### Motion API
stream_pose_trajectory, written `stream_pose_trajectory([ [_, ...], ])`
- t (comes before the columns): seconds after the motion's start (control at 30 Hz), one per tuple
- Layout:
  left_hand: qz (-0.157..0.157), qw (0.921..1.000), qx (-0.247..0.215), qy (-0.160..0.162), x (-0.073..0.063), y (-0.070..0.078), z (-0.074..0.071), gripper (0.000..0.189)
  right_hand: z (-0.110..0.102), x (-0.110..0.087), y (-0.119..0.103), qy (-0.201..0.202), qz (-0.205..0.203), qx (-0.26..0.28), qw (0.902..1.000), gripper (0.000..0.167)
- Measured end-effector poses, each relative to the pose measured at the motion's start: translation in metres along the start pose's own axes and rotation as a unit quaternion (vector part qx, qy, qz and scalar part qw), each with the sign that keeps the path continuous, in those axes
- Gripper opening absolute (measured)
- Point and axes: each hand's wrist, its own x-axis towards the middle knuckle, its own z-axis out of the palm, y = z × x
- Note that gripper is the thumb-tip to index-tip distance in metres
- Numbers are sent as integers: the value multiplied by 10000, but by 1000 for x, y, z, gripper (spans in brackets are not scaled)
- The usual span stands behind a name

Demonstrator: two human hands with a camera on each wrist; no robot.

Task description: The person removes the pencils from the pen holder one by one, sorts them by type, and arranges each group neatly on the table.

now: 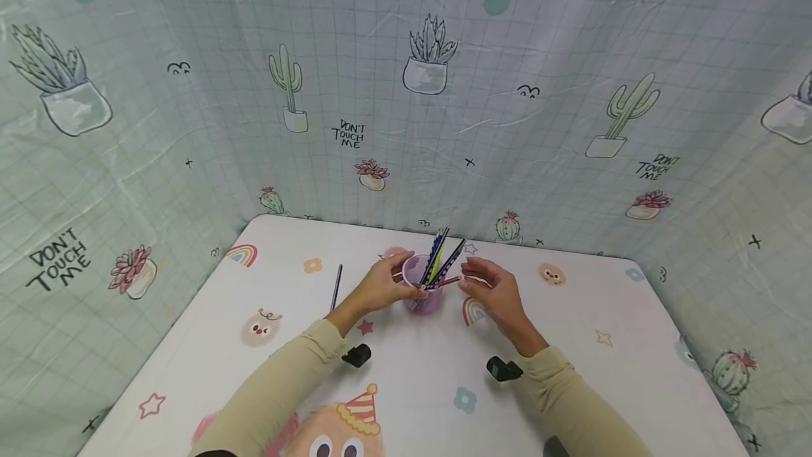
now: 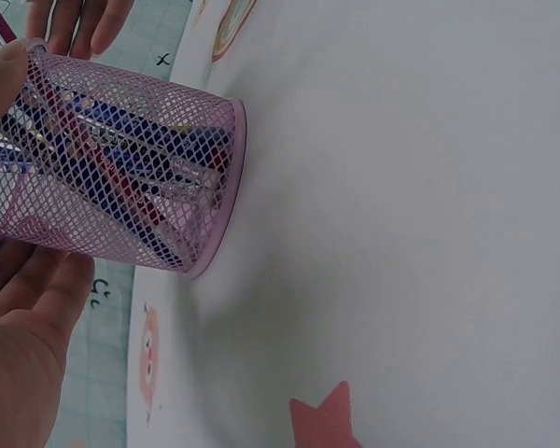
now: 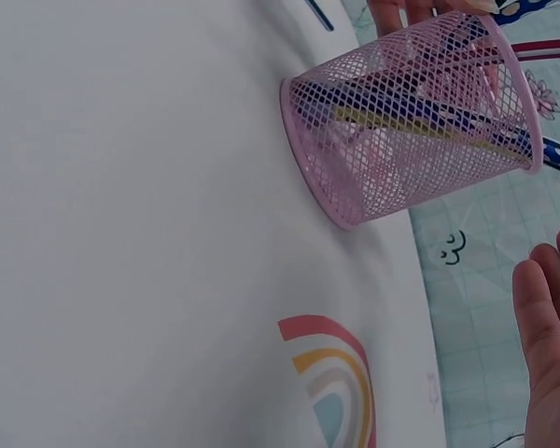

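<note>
My left hand [image 1: 384,283] grips a pink mesh pencil cup [image 1: 423,304] around its side, with the thumb at the rim. In the left wrist view the cup [image 2: 121,159] shows several pencils through its mesh. Dark blue dotted pencils [image 1: 452,259], a yellow-green one [image 1: 435,264] and a red pencil [image 1: 449,281] stick out of the top, the red one leaning right. My right hand [image 1: 497,293] is just right of the cup, near the red pencil's end. The right wrist view has its fingers [image 3: 538,308] extended and apart from the cup.
A dark pencil [image 1: 337,288] lies on the white printed table [image 1: 431,386], left of the cup and close by the left forearm. Behind the table hangs a cactus-print curtain [image 1: 380,104], which also runs along both sides.
</note>
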Motion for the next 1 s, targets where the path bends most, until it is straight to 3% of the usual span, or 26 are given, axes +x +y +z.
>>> stream_pose_trajectory([
  [0.4,55,10000,-56,-34,2,-1,-1,97,9,5,-7,223,-38,104,9997,48],
  [0.77,-3,10000,-85,-6,0,0,-1,95,19,12,-9,675,262,28,9974,39],
  [1.0,-3,10000,-61,10,-1,0,-1,94,26,17,-12,911,581,-293,9937,34],
])
